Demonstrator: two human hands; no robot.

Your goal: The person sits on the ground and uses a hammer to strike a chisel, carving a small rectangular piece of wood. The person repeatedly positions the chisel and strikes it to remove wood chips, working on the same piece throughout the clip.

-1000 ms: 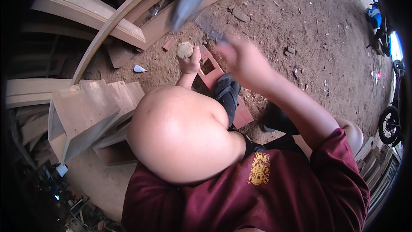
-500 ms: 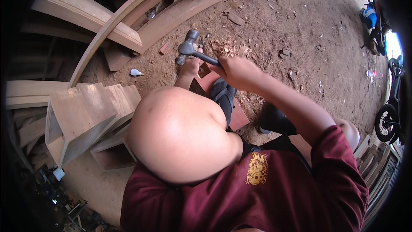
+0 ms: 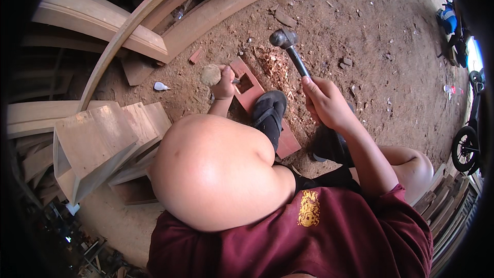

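My right hand (image 3: pixel 329 104) is closed around the dark handle of a ball-peen hammer (image 3: pixel 284 39), its head raised up and to the left. My left hand (image 3: pixel 224 85) grips a chisel (image 3: pixel 210 75) with a round, pale wooden handle end. The chisel lies tilted, and its dark blade reaches toward a rectangular recess cut in a reddish wooden board (image 3: pixel 248 95). My foot in a black sandal (image 3: pixel 269 107) rests on the board. Whether the blade tip touches the wood, I cannot tell.
Wood shavings (image 3: pixel 275 67) lie beside the board on the dirt floor. Left of my hands are a small white bottle (image 3: pixel 161 86), pale wooden boxes (image 3: pixel 95 131) and a curved wooden frame (image 3: pixel 218 18). A two-wheeler (image 3: pixel 465 146) stands at far right.
The hammer has swung away to the right and up from above my left hand. The chisel handle, recess and sandal now show plainly, and the chisel leans over.
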